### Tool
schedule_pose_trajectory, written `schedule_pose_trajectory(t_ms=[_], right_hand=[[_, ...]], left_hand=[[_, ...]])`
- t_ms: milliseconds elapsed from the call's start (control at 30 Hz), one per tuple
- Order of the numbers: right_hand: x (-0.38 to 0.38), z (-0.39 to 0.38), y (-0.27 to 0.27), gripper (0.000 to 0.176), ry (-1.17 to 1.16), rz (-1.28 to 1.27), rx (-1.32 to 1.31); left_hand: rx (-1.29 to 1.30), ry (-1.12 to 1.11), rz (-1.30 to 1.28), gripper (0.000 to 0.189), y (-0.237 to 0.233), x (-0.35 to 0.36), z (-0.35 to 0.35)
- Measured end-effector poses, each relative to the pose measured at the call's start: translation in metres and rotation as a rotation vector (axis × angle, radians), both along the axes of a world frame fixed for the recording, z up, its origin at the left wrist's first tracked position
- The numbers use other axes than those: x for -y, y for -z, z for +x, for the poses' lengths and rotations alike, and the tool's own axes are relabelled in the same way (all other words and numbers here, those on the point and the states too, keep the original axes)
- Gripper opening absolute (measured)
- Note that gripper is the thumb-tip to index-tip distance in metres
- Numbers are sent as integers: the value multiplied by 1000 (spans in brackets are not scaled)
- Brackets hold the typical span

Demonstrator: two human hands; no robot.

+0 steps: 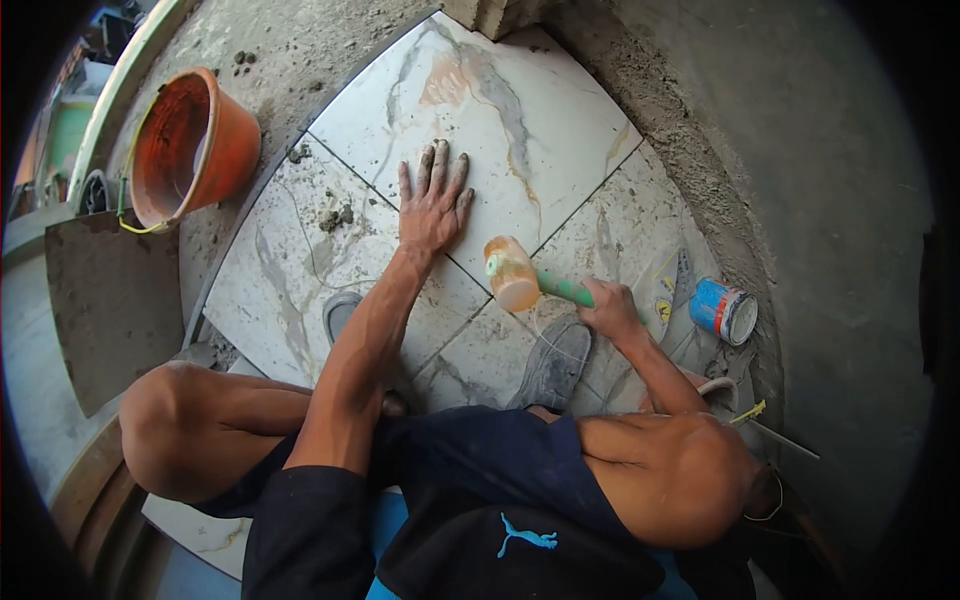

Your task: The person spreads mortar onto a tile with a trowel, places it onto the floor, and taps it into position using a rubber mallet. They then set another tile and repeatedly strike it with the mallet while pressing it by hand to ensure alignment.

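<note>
My left hand (433, 205) lies flat with spread, dirty fingers on a white marbled tile (500, 120), near the joints with the neighbouring tiles. My right hand (612, 308) is wrapped round the green handle of a mallet (512, 273). The mallet's pale orange head is above the tiles, to the right of my left hand and lower in the view. Whether the head touches a tile I cannot tell. Crumbs of mortar (338, 217) lie on the tile at the left. A thin string runs over the tiles.
An orange bucket (228, 145) stands at the upper left, above a grey board (115, 300). At the right are a blue can (708, 305), a trowel blade (683, 280) and rough mortar (690, 130) along the wall. My shoe (553, 362) rests on the tiles.
</note>
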State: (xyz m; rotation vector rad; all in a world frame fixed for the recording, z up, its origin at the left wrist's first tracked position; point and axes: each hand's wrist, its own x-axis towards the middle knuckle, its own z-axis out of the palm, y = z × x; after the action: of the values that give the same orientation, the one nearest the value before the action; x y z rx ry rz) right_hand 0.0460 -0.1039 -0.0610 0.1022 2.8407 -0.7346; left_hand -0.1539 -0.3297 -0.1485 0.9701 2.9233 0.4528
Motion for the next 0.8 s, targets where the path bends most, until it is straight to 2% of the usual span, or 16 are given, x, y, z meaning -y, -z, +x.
schedule_pose_trajectory(t_ms=[133, 233, 300, 333, 400, 600, 733, 800], right_hand=[[3, -6, -4, 18, 7, 40, 16], [-2, -1, 3, 19, 62, -91, -35], [-7, -7, 11, 20, 15, 109, 159], [-8, -4, 10, 20, 21, 111, 157], [3, -11, -11, 21, 40, -29, -9], [-6, -11, -5, 20, 42, 75, 80], [-6, -2, -1, 18, 80, -72, -3], [-11, -9, 8, 19, 46, 116, 167]], left_hand=[[-2, 3, 14, 50, 4, 1, 0], [-21, 13, 8, 49, 2, 1, 1], [-26, 5, -12, 49, 0, 0, -1], [-28, 10, -10, 49, 1, -2, -2], [-19, 8, 14, 49, 4, 1, 0], [-22, 12, 10, 49, 4, 1, 1], [-16, 24, -7, 49, 3, 3, 4], [-11, 14, -11, 50, 2, 0, 1]])
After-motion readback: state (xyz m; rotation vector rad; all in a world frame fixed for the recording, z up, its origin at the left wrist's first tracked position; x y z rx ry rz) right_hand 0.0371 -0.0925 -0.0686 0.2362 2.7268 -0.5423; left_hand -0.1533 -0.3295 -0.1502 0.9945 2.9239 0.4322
